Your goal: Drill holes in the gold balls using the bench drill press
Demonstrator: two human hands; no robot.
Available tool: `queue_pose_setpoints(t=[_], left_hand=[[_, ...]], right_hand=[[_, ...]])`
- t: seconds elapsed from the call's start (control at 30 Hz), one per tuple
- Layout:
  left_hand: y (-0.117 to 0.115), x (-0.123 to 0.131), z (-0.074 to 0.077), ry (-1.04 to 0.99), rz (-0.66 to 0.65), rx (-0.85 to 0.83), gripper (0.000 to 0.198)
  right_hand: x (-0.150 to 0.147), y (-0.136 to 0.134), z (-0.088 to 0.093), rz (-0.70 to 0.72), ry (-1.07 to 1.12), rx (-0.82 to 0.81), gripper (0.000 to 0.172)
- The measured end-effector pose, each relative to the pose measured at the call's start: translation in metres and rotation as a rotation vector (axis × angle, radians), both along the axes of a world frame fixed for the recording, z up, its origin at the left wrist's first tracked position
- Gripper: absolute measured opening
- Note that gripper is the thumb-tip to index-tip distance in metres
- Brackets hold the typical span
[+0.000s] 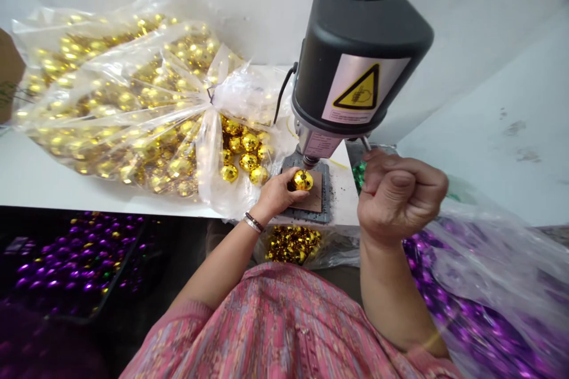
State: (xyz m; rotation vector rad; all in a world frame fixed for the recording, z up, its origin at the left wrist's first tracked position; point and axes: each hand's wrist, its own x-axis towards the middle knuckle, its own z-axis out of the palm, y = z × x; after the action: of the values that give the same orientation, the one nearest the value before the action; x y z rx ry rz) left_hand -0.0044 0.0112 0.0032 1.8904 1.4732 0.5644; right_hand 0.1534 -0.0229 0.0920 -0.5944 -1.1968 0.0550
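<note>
My left hand pinches a shiny gold faceted ball between thumb and fingers. The ball sits over a brown board on the base of a black bench drill press, right under its chuck. My right hand is closed around the lever handle at the drill press's right side. Most of that lever is hidden behind the machine head and my fingers. Whether the drill tip touches the ball I cannot tell.
Left of the machine lies a large clear bag full of gold balls, with several loose gold balls beside it. Below the table are a dark crate of purple balls and a bag of gold pieces. Purple balls in plastic lie at right.
</note>
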Motion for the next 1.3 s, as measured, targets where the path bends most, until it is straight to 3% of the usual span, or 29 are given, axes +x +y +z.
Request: queue_pose_setpoints(t=[0.23,0.3,0.4,0.5,0.57,0.87,0.93,1.0,1.1,1.17,1.3], left_hand=[[0.002,0.000,-0.006,-0.038,-0.014,0.014,0.061],[0.003,-0.001,-0.007,-0.050,-0.029,0.011,0.061],[0.003,-0.002,-0.009,-0.064,-0.026,0.020,0.062],[0.000,-0.004,-0.010,-0.113,-0.026,0.038,0.064],[-0.004,-0.007,-0.011,-0.188,-0.056,0.037,0.063],[-0.030,-0.036,-0.004,-0.221,-0.258,0.048,0.072],[-0.030,-0.042,-0.004,-0.236,-0.148,0.088,0.060],[-0.025,-0.047,-0.007,-0.202,0.125,0.172,0.040],[-0.013,-0.054,-0.014,-0.069,0.510,0.302,0.033],[-0.006,-0.057,-0.019,0.017,0.560,0.296,0.034],[0.001,-0.057,-0.023,0.094,0.434,0.162,0.050]], right_hand=[[0.001,-0.003,-0.014,-0.078,-0.068,-0.072,0.024],[-0.003,-0.001,-0.004,-0.083,-0.007,-0.047,0.022],[-0.008,0.007,0.025,-0.065,0.088,0.009,0.025],[-0.008,0.018,0.055,-0.105,0.091,-0.076,0.029],[-0.005,0.024,0.065,-0.081,0.063,-0.109,0.028],[0.003,0.025,0.059,0.001,0.047,-0.101,0.027],[0.002,0.025,0.059,-0.018,0.044,-0.116,0.028],[0.001,0.024,0.058,-0.024,0.044,-0.108,0.027],[0.000,0.021,0.057,-0.023,0.053,-0.089,0.026],[-0.001,0.019,0.056,-0.036,0.045,-0.086,0.027],[-0.001,0.016,0.054,-0.066,0.023,-0.124,0.028]])
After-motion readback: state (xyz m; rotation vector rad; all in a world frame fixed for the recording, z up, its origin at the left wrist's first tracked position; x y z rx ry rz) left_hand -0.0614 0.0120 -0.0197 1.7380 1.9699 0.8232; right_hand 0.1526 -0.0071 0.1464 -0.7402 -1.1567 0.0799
